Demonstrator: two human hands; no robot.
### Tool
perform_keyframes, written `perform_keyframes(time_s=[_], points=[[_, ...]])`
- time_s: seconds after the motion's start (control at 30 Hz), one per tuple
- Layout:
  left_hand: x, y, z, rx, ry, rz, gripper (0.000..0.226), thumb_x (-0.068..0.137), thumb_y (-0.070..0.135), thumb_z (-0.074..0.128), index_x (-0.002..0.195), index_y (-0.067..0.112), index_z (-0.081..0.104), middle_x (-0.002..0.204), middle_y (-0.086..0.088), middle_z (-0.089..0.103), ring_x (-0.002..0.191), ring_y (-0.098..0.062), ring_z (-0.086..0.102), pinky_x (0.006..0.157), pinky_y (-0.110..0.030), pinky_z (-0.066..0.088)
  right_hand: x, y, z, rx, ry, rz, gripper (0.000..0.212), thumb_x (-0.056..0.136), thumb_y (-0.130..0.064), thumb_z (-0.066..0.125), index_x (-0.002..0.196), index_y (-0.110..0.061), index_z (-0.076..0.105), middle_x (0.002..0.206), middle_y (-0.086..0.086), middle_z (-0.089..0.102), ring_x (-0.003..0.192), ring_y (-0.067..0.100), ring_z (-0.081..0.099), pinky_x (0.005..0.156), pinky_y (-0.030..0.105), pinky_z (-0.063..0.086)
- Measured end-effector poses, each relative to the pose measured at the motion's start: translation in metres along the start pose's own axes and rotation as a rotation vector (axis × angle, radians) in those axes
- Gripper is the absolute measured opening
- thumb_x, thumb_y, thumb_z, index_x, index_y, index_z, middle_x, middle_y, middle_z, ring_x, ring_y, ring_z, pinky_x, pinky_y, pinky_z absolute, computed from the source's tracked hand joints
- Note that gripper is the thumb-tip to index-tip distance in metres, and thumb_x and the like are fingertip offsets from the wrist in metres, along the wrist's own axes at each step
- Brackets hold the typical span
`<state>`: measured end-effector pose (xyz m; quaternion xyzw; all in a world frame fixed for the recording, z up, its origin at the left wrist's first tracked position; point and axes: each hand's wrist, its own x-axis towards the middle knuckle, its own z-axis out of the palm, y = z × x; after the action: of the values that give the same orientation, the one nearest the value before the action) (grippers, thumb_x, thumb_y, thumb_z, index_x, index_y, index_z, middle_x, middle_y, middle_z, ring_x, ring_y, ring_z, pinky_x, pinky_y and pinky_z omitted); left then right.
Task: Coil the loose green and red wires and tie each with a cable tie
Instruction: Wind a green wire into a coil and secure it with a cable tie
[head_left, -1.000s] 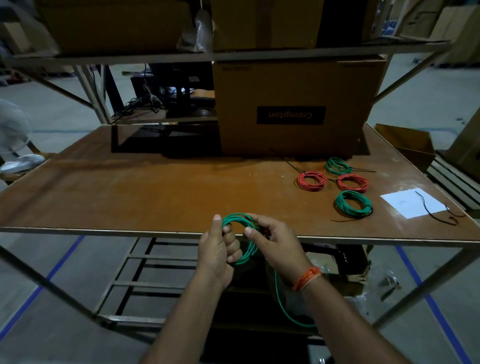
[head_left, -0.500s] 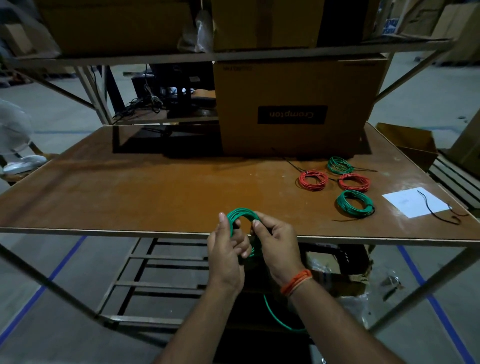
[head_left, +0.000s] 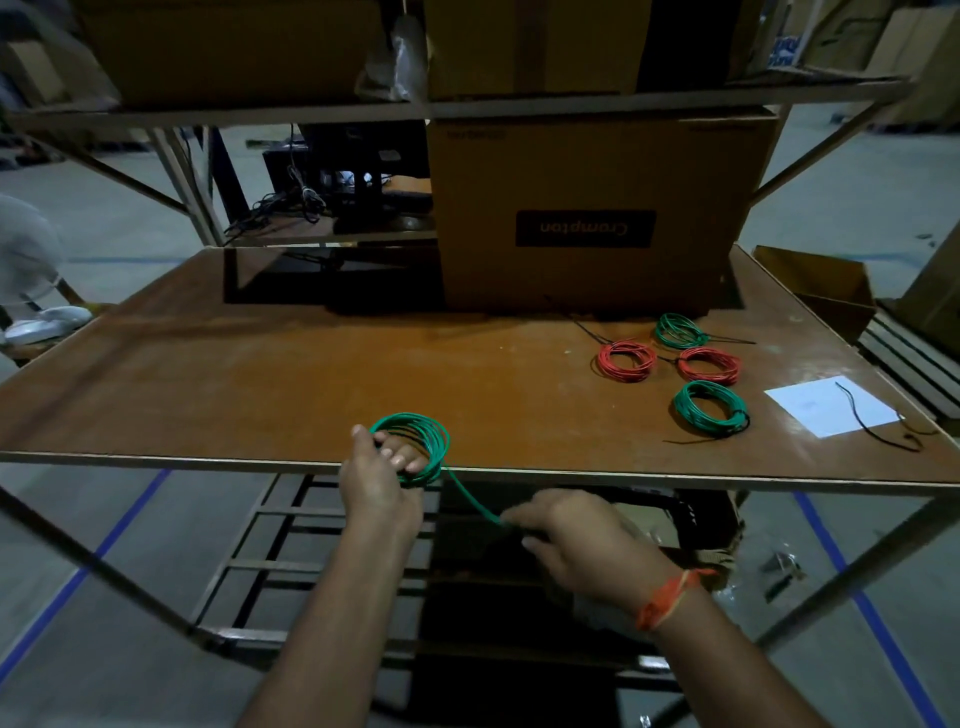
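"Crompton", inverted, on cardboard box (head_left: 597, 208)

Left hand (head_left: 378, 478) fingers curled around a coil, right hand (head_left: 576, 545) lower, pinching.

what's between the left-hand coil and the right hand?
Head view: only a taut strand of green wire, running from the green coil in the left hand to the right hand.

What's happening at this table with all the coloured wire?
A person is winding green wire by hand. The left hand grips a green coil at the table's near edge, while the right hand pinches the loose strand that leads from it. Four finished coils, two red and two green, lie on the right side. This one has no cable tie yet.
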<state>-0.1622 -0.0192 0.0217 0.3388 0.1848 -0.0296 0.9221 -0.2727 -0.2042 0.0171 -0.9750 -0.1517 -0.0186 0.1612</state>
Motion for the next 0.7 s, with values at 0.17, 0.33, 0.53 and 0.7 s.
perform_keyframes(time_s=[0.17, 0.33, 0.53, 0.7], points=[[-0.018, -0.03, -0.005, 0.734, -0.204, 0.316, 0.046, 0.111, 0.035, 0.035, 0.074, 0.012, 0.049, 0.051, 0.004, 0.052, 0.047, -0.012, 0.049, 0.049, -0.024, 0.041, 0.005, -0.027, -0.029, 0.261, 0.225, -0.309, 0.02, 0.09, -0.014, 0.066, 0.107, -0.017, 0.075, 0.097, -0.001, 0.069, 0.091, 0.011, 0.063, 0.081, 0.016, 0.049], [-0.038, -0.043, -0.009, 0.812, -0.43, 0.199, 0.049, 0.106, 0.044, 0.043, 0.08, 0.007, 0.063, 0.069, -0.003, 0.06, 0.068, -0.019, 0.057, 0.061, -0.031, 0.042, 0.019, -0.026, -0.054, 0.274, 0.425, -0.196, 0.022, 0.086, -0.006, 0.072, 0.106, -0.017, 0.076, 0.094, -0.004, 0.071, 0.088, 0.006, 0.064, 0.078, 0.017, 0.051], [-0.048, -0.03, -0.009, 0.617, -0.462, -0.117, 0.033, 0.102, 0.038, 0.045, 0.081, 0.013, 0.047, 0.046, 0.003, 0.023, 0.032, -0.007, 0.019, 0.042, -0.017, 0.013, 0.023, -0.015, -0.05, 0.558, 0.64, 0.041, 0.012, 0.085, -0.008, 0.077, 0.093, -0.018, 0.079, 0.09, -0.011, 0.074, 0.086, 0.003, 0.068, 0.075, 0.018, 0.054], [-0.046, -0.024, -0.014, 0.285, -0.479, -0.34, 0.04, 0.091, 0.046, 0.05, 0.073, 0.01, 0.05, 0.045, 0.008, 0.02, 0.032, -0.003, 0.017, 0.037, -0.019, 0.01, 0.024, -0.001, -0.042, 0.69, 0.625, 0.224, 0.009, 0.085, -0.011, 0.077, 0.092, -0.017, 0.078, 0.088, -0.01, 0.076, 0.085, 0.001, 0.07, 0.078, 0.019, 0.056]])
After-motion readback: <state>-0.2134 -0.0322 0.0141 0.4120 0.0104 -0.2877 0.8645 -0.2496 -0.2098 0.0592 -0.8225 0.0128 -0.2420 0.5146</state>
